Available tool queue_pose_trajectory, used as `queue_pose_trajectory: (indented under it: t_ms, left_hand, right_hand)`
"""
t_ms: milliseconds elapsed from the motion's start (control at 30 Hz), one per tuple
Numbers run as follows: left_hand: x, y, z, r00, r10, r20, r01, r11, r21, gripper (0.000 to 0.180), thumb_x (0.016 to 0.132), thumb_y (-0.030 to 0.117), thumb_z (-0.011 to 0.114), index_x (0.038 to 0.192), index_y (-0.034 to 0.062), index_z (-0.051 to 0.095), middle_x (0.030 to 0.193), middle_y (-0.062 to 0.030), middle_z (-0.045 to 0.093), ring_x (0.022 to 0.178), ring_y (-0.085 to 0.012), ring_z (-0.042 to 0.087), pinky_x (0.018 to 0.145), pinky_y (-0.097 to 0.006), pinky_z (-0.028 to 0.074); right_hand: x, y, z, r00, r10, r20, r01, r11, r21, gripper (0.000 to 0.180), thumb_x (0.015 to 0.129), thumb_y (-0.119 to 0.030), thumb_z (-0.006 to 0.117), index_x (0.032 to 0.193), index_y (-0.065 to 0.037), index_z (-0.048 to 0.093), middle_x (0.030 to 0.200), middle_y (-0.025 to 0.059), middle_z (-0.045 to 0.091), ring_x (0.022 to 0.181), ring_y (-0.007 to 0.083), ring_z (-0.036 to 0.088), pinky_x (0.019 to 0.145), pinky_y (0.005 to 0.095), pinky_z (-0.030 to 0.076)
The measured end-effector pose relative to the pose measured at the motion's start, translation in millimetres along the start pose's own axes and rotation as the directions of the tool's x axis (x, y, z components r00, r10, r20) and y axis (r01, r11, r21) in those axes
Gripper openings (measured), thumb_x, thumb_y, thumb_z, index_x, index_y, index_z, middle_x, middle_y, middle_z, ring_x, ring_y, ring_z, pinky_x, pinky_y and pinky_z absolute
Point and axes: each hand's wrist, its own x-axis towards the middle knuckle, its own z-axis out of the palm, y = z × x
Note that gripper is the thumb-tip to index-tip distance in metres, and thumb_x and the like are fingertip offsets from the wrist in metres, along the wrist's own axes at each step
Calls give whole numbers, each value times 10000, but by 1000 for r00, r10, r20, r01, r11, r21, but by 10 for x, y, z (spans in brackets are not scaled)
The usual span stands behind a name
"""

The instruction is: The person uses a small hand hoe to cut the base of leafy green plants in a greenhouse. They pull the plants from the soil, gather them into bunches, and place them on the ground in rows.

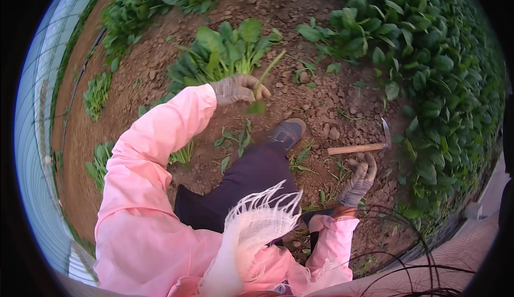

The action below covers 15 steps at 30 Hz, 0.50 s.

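Note:
My left hand (238,89), in a grey glove, pinches the stalk of a single leaf (257,107); its blade hangs down and the stem points up to the right. Just beyond the hand lies a bunch of spinach-like greens (227,53), stems toward the right. My right hand (360,180), also gloved, is held over the soil with its fingers loosely bent and apart, and nothing shows in it. Close above its fingertips rests a small sickle (356,149) with a wooden handle and a curved metal blade at its right end.
Dense leafy plants (428,83) grow along the right side, with more rows (155,2) at the far left. Smaller cut bunches (97,96) lie on the left. My dark shoe (288,133) stands on crumbly soil strewn with loose leaves. A pale plastic wall (40,136) curves at far left.

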Motion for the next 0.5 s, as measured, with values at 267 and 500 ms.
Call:
queue_pose_trajectory:
  t_ms: [267, 500]
  left_hand:
    - [-2283, -546, -898, 669, 124, -733, 469, 694, 546, 126, 830, 118, 596, 939, 91, 653, 890, -83, 704, 710, -202, 651, 666, -341, 532]
    - [-3385, -1456, -887, 750, -259, -609, 587, -165, 792, 218, 847, 193, 580, 1016, 152, 710, 1062, -102, 706, 963, -309, 682, 822, -412, 551]
  right_hand:
    - [-598, 105, -190, 992, 115, 50, -99, 962, -254, 378, 1030, -304, 530, 1256, -1, 534, 989, 78, 641, 796, 134, 622, 755, 292, 548]
    - [-710, -34, -105, 990, 117, 80, -96, 967, -236, 377, 1028, -319, 530, 1223, 3, 547, 952, 70, 621, 780, 134, 619, 737, 291, 554]
